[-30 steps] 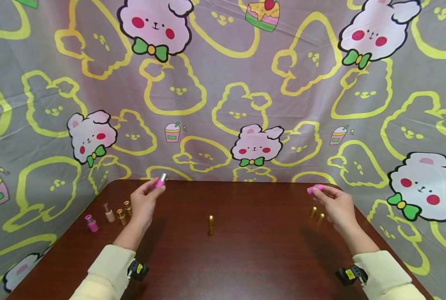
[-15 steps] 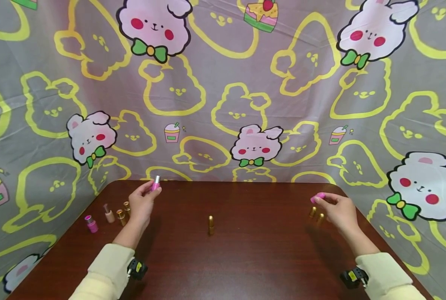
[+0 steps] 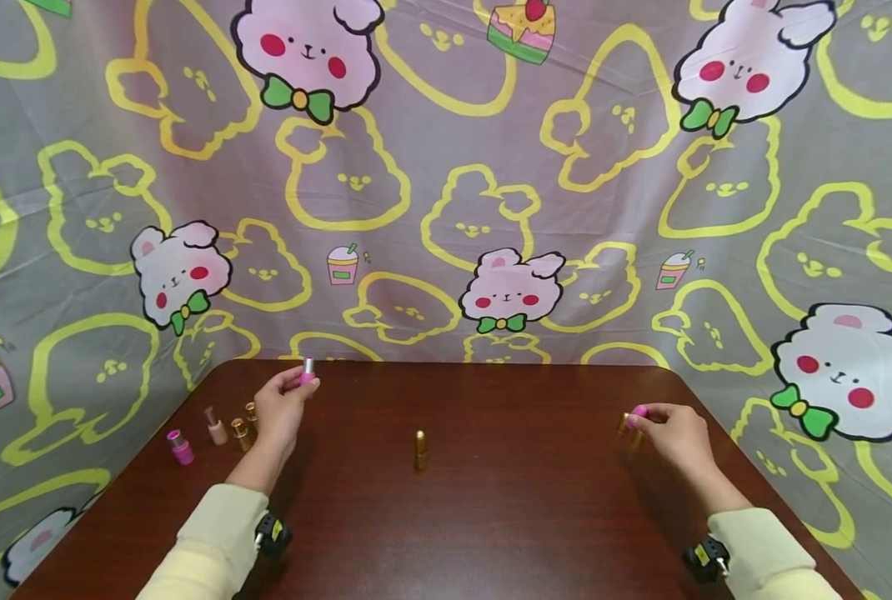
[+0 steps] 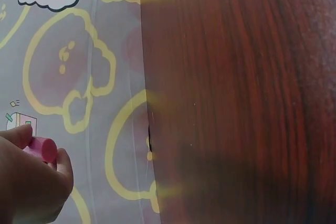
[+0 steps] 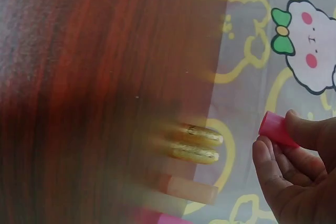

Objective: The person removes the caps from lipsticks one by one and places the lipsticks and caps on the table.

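Note:
In the head view my left hand (image 3: 279,414) pinches an uncapped pink lipstick tube (image 3: 308,372) upright above the table's far left, its silver collar on top. The left wrist view shows the tube's pink base (image 4: 44,149) between thumb and fingers. On the right, my right hand (image 3: 679,433) pinches a pink lipstick cap (image 5: 275,128) between thumb and fingertips. Beside that hand stand two gold caps (image 5: 198,142); in the head view the hand and its cap partly cover them. The right wrist view also has a peach cap (image 5: 190,189) and another pink cap (image 5: 170,219), cut off below.
A gold lipstick (image 3: 420,450) stands mid-table on the dark wooden table (image 3: 506,517). At the left are a pink lipstick tube (image 3: 180,448), a beige tube (image 3: 217,429) and two gold tubes (image 3: 241,435). A patterned cloth (image 3: 401,208) hangs behind the table.
My right hand has come down with the pink cap, closer to the gold caps. My left hand has shifted slightly left and lower, and its lipstick tube has turned more upright.

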Motion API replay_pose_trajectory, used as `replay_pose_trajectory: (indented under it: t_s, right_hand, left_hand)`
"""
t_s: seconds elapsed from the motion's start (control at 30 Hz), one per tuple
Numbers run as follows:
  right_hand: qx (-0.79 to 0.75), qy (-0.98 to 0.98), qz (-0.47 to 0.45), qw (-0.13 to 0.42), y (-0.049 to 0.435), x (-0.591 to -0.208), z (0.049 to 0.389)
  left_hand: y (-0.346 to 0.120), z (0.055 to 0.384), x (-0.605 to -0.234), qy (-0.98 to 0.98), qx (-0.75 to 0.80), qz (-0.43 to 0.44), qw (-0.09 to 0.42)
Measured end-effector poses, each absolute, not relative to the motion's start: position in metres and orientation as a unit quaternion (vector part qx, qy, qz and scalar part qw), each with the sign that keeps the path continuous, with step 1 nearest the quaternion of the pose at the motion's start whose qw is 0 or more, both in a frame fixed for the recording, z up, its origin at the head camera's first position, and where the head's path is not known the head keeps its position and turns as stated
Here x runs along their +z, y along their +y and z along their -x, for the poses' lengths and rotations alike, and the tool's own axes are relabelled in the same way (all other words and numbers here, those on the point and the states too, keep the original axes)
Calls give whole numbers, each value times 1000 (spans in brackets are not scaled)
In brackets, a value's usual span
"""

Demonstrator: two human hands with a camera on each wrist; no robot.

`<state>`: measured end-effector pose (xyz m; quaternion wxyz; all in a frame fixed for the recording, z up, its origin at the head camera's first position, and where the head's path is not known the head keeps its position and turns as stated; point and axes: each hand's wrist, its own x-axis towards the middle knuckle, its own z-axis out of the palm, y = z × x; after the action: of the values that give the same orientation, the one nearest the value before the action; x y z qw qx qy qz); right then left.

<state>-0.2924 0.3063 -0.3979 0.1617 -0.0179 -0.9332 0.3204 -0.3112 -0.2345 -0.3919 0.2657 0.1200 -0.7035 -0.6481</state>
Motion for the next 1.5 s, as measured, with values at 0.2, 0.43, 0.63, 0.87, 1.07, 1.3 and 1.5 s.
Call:
replay_pose_trajectory:
  t_s: [0.2,0.43,0.63,0.87,1.07,1.3,1.5]
  right_hand:
    - [322,-936,11,141,306,-408,297]
    - [300,-943,0,142,303,-416,301]
    - [287,-951,7,115,301,-420,302]
    - [278,-955,3,104,298,-424,303]
    - [276,-956,10,98,298,-427,304]
    - [277,-956,9,93,297,-427,304]
    - [278,-957,6,88,298,-429,306]
  left_hand:
    - [-235,313,-394,-695,-658,-123,261]
    - [-237,318,-403,-721,-636,-113,251]
    - [-241,321,-409,-793,-540,-124,253]
    - [-246,325,-415,-837,-468,-126,254]
    - [-249,327,-420,-855,-438,-121,249]
    - [-250,327,-422,-862,-429,-130,238]
    - [-251,327,-422,-867,-419,-134,234]
